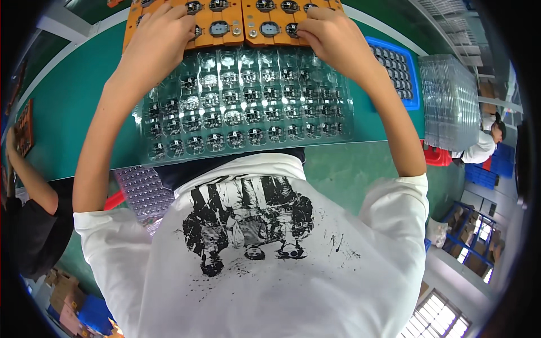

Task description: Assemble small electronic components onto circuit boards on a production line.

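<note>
Two orange fixture boards lie side by side at the far edge, with round pockets holding small dark and silver electronic parts. My left hand rests over the left board, fingers curled and closed; whatever its fingertips hold is hidden. On the right board, my right hand is closed in a pinch at a small electronic part in a pocket. Between my forearms lies a clear plastic blister tray with rows of similar parts. A few cups in its far row look bare.
A blue tray of parts sits right of my right forearm, beside a tall stack of clear blister trays. At the left, a co-worker's arm reaches to another orange board on the green table. A red bin stands below the stack.
</note>
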`<state>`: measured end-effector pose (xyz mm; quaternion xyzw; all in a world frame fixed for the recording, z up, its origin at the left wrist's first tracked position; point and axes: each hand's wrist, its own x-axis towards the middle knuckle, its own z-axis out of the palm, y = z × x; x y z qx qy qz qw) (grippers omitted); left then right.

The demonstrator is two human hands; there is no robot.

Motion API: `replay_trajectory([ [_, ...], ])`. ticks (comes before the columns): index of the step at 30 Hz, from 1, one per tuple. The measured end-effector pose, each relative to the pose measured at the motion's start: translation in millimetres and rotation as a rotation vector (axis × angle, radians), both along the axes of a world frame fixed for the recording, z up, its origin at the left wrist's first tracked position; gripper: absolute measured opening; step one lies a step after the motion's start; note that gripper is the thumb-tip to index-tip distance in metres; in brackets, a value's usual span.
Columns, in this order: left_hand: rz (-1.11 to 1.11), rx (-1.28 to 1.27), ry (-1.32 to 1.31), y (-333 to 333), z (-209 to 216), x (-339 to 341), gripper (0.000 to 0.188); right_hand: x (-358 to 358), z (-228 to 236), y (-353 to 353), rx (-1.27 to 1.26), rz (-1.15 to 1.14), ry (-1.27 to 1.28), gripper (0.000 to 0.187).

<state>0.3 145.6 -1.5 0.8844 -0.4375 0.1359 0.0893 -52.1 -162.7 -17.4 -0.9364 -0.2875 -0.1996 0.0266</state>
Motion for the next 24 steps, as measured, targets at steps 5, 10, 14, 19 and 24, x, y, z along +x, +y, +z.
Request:
replay_trajectory([
  [5, 0.031, -0.256, -0.019, 19.1, 16.1, -31.8, 0.015, -46.0, 35.1, 3.9, 0.226, -0.022, 0.063, 0.012],
  [10, 0.116, -0.23, 0.422, 68.0, 19.3, -74.7, 0.02, -112.7, 25.5, -10.0, 0.315, -0.184, 0.554, 0.015],
  [14, 0.133, -0.156, 0.404, 63.2, 21.2, -83.2, 0.019, -110.7, 30.8, -3.2, 0.144, -0.177, 0.489, 0.013],
  [19, 0.152, -0.146, 0.391, 69.2, 23.9, -87.1, 0.02, -73.1, 71.5, 14.0, 0.283, -0.122, 0.306, 0.011],
  [24, 0.172, -0.204, 0.39, 67.5, 23.5, -99.9, 0.021, -16.8, 45.4, 44.0, 0.198, 0.001, 0.068, 0.01],
])
